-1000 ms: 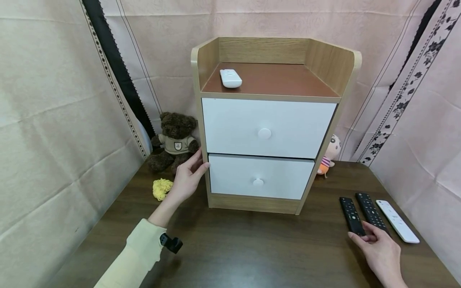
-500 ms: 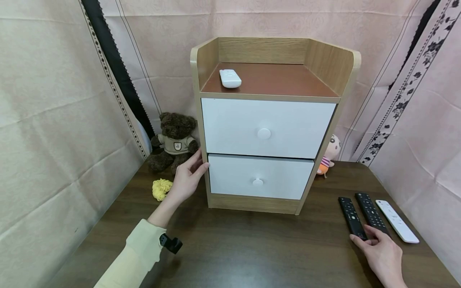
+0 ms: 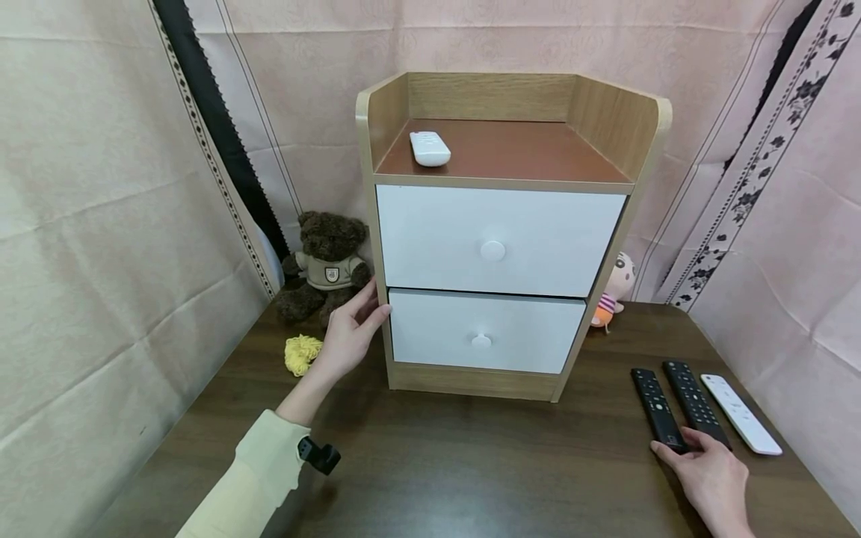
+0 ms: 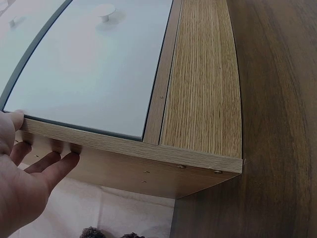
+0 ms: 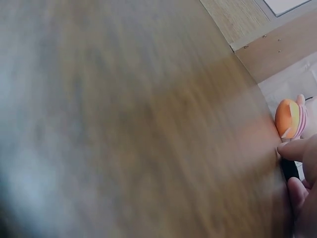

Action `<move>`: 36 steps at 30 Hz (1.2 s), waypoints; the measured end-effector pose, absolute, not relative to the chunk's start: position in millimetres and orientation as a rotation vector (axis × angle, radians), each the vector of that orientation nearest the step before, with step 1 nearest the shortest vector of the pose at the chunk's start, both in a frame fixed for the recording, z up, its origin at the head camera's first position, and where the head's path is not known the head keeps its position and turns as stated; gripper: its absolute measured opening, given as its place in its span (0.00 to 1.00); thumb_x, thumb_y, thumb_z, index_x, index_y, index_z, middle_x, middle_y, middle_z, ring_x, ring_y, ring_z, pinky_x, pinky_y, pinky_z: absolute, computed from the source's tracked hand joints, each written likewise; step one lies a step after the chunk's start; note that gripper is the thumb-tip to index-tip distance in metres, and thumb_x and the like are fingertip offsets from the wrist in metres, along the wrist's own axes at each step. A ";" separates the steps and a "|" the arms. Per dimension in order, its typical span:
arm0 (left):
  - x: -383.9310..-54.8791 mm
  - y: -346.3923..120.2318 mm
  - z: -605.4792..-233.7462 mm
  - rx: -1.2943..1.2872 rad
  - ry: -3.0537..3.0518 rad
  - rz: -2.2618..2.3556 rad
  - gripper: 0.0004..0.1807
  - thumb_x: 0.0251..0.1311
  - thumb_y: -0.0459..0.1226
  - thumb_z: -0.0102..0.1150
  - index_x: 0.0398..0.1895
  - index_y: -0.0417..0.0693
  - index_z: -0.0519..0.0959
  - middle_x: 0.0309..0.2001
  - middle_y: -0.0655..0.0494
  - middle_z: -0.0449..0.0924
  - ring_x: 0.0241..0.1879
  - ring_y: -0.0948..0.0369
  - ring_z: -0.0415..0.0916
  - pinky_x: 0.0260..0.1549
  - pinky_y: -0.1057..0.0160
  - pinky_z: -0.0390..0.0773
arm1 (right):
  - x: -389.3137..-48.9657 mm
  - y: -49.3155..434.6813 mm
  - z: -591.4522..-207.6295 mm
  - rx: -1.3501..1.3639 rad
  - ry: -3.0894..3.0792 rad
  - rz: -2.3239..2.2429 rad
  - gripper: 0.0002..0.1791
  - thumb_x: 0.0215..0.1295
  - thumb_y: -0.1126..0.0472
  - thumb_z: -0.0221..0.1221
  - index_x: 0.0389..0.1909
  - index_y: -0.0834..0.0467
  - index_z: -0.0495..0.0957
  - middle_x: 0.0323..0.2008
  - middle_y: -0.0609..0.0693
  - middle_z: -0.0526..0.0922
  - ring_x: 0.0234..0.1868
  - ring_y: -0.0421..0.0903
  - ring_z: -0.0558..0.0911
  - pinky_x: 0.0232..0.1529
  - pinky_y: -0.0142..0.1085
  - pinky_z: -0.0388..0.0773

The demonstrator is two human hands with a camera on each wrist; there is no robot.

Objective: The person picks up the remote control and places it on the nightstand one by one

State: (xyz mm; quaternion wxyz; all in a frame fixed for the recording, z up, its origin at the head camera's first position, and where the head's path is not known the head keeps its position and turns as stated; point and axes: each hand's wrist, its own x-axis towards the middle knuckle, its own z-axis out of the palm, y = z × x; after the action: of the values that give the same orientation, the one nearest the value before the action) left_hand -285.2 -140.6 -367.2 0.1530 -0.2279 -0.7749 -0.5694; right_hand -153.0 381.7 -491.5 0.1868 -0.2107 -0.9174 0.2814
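Observation:
A wood-grain cabinet with two white drawers stands at the back centre. My left hand holds the lower left edge of its side panel, thumb on the front edge and fingertips against the side. Both drawers are closed, each with a round white knob. On the right, my right hand has thumb and fingers around the near end of a black remote control. A second black remote and a white remote lie alongside it. The right wrist view shows the fingers only at its edge.
A white remote lies on the cabinet's brown top shelf. Left of the cabinet sit a brown teddy bear and a yellow crumpled bundle. A small plush doll peeks out at the right. Pale cloth encloses the wooden table.
My right hand has slid slightly toward me along the near ends of the black remotes, showing more of them. My left hand stays on the cabinet edge.

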 end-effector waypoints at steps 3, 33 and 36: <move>-277.9 -138.3 -358.7 -0.639 -2.238 -1.639 0.33 0.76 0.34 0.57 0.80 0.44 0.59 0.70 0.40 0.71 0.65 0.47 0.74 0.58 0.52 0.79 | -154.9 378.9 -490.4 -0.620 -2.597 0.780 0.36 0.56 0.54 0.75 0.54 0.79 0.75 0.47 0.74 0.82 0.50 0.72 0.77 0.52 0.59 0.64; -286.1 -141.4 -366.1 -0.632 -2.241 -1.644 0.33 0.75 0.36 0.58 0.80 0.46 0.60 0.72 0.44 0.69 0.65 0.48 0.74 0.58 0.51 0.78 | -157.1 385.3 -481.0 -0.772 -2.697 0.853 0.36 0.60 0.51 0.66 0.58 0.77 0.73 0.53 0.76 0.78 0.58 0.75 0.65 0.59 0.63 0.58; -286.2 -142.1 -367.4 -0.643 -2.234 -1.640 0.33 0.75 0.38 0.58 0.80 0.47 0.60 0.71 0.45 0.70 0.65 0.49 0.74 0.58 0.51 0.79 | -154.9 385.7 -481.7 -0.783 -2.669 0.869 0.36 0.62 0.51 0.65 0.59 0.76 0.73 0.52 0.75 0.79 0.58 0.75 0.66 0.58 0.62 0.60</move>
State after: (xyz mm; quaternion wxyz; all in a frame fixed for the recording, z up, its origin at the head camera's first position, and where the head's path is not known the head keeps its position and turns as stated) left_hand -286.2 -142.1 -367.4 0.1478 -0.2236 -0.7765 -0.5703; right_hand -154.9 385.7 -481.7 0.1136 -0.2671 -0.9099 0.2962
